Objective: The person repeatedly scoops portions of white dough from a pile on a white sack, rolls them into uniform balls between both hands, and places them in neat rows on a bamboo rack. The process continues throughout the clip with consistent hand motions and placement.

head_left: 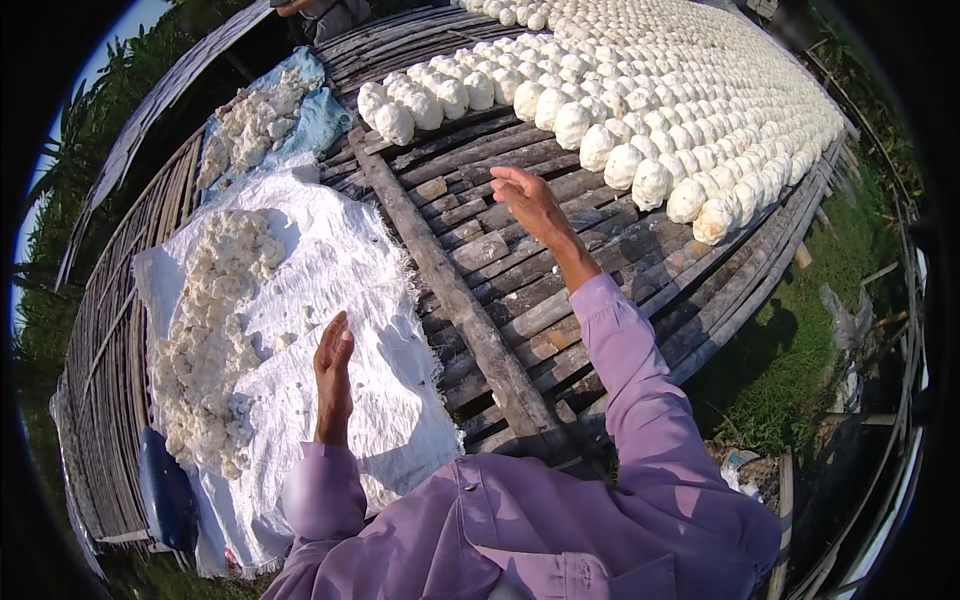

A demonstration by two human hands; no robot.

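Observation:
My left hand (334, 370) is raised over a white woven sheet (380, 340), fingers extended and holding nothing, to the right of a long heap of crumbly off-white lumps (205, 340). My right hand (530, 205) reaches out over a slatted platform of weathered poles (475, 280), open and empty, a thick lengthwise pole (430, 255) to its left. Beyond it lie rows of round white balls (652, 183), stretching along the platform to the far upper right.
A second pile of white lumps (250, 125) sits on blue plastic (316, 120) at the upper left. A dark blue object (167, 487) is at the lower left. A person (325, 20) is at the top edge. Grass (780, 370) borders the platform at the right.

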